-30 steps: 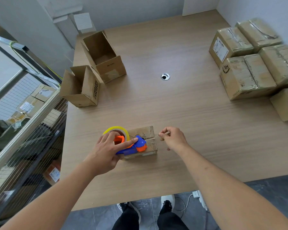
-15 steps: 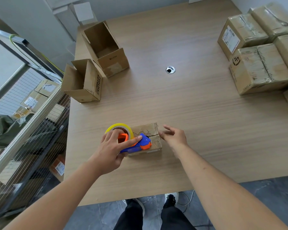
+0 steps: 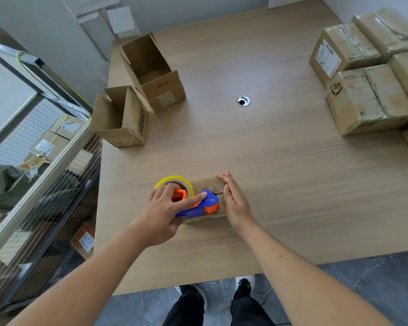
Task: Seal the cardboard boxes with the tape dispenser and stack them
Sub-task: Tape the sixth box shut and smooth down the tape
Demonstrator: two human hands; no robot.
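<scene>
Tape dispenser [image 3: 199,203] atop small box [image 3: 209,184]

Two open cardboard boxes [image 3: 137,97] are standing well beyond the fingertips, one small box [image 3: 209,184] is lying under them, four taped boxes [image 3: 368,74] are sitting far right, one tape dispenser [image 3: 198,203] is showing.
</scene>
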